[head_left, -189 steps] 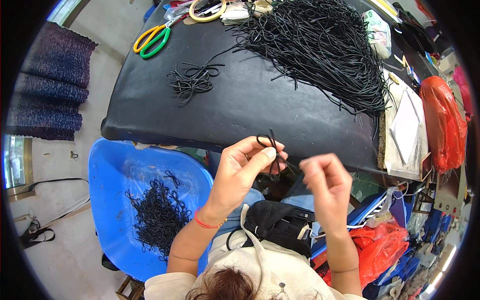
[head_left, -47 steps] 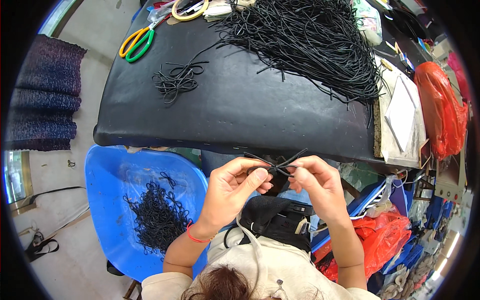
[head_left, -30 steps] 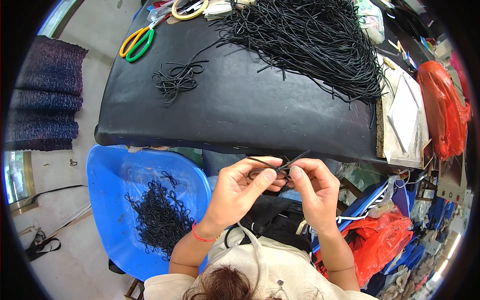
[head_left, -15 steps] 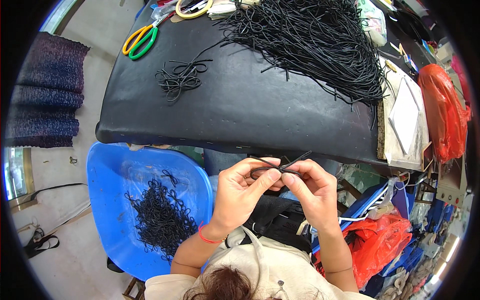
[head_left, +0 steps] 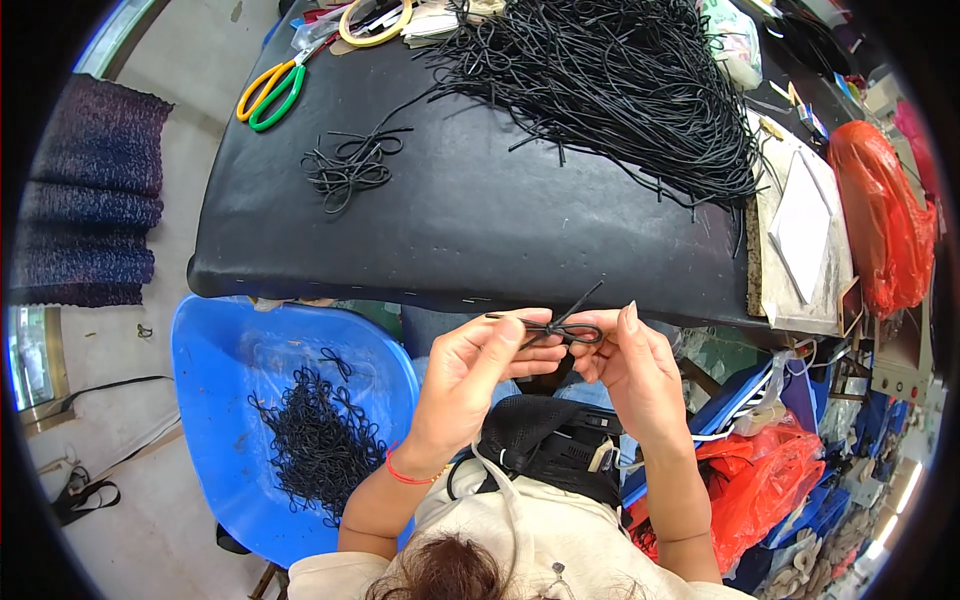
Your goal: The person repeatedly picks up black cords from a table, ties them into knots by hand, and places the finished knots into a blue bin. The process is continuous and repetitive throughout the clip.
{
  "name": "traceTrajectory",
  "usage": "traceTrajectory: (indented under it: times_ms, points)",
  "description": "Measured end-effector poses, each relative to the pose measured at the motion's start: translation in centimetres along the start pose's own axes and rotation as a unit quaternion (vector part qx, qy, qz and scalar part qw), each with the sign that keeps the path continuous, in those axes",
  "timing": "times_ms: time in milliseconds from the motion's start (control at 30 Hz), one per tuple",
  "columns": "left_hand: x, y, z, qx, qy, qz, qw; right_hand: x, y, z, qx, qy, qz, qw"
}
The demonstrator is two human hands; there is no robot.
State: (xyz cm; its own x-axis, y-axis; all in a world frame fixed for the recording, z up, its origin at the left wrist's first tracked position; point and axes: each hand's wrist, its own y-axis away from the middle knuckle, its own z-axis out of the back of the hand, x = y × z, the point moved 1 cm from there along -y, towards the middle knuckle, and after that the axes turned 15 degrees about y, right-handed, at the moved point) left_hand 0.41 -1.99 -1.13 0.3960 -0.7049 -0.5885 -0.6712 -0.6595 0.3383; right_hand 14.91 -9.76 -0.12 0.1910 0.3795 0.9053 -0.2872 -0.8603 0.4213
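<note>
A black cord tied in a small bow (head_left: 558,328) is up in front of me, just off the table's near edge. My left hand (head_left: 478,365) is closed on its left side, thumb pressed against the fingers. One cord end sticks out up and to the right. Behind the bow's right loop are the bent fingers of my right hand (head_left: 640,375), touching it. The right thumb stands up, apart from those fingers and off the cord. Whether the right fingers grip any cord between them is hard to see.
A black-covered table (head_left: 440,220) carries a big heap of black cords (head_left: 610,90), a small cord tangle (head_left: 350,165) and scissors (head_left: 275,92). At lower left a blue tub (head_left: 215,400) holds many knotted cords (head_left: 320,440). Red plastic bags (head_left: 765,470) lie at right.
My right thumb has lifted off the cord and now points up, where both hands pinched the bow before. The bow's right loop shows more fully. The view has shifted slightly.
</note>
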Motion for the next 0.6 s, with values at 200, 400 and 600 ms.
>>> traceTrajectory:
  times_ms: [200,400,600]
  points:
    - [-0.5,-0.4,0.1,-0.011,0.061,0.037,0.997,0.3,-0.5,0.2,-0.004,0.018,-0.006,1.0]
    - [-4.3,-3.7,1.9,-0.084,-0.21,-0.202,0.953,1.1,-4.3,2.7,-0.175,0.369,0.234,0.882]
    - [-10.7,-7.5,5.2,-0.295,-0.671,-0.387,0.559,3.2,-12.5,6.0,-0.32,0.578,0.388,0.642]
